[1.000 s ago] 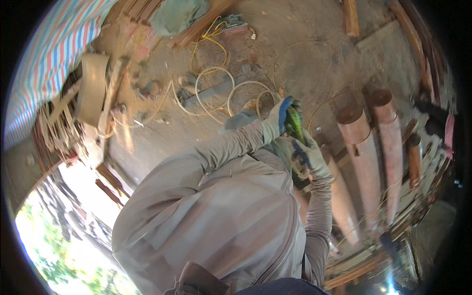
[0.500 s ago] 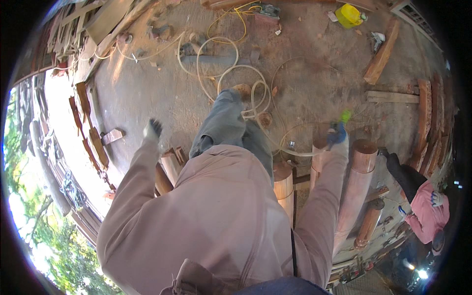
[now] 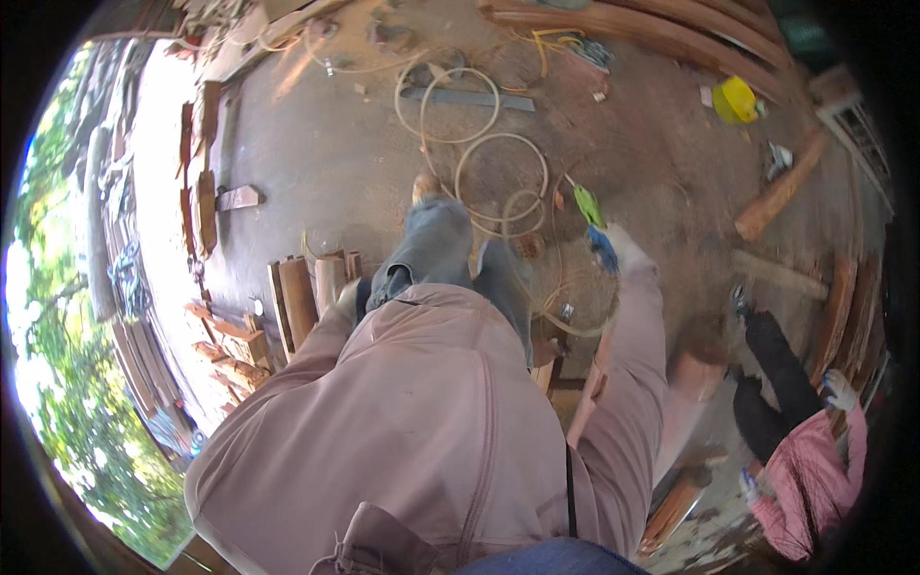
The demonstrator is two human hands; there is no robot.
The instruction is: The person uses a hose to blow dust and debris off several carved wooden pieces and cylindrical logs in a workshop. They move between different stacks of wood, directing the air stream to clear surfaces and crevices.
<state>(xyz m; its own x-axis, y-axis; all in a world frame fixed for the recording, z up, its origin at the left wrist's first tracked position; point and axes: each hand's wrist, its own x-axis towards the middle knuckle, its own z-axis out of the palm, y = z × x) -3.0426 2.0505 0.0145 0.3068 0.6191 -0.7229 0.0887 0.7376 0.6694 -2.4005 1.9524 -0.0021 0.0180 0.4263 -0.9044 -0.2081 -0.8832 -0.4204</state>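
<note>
My right hand, in a white glove with a blue palm, is stretched forward over the floor. It grips a bright green air blow gun whose thin nozzle points ahead and to the left. A pale hose lies in loose loops on the floor in front of my legs, and part of it runs back toward my right arm. My left hand, gloved in white and dark, is down beside my left thigh; its fingers are mostly hidden against the jeans. Wooden pieces stand just left of it.
Round logs lie to my right. A co-worker in a pink top is at the far right. Ahead are a yellow container, a wooden beam and a grey bar. Stacked timber lines the left.
My right hand has moved forward and left with the air blow gun. My left hand has drawn back to my thigh. The view has turned, and one foot has come forward.
</note>
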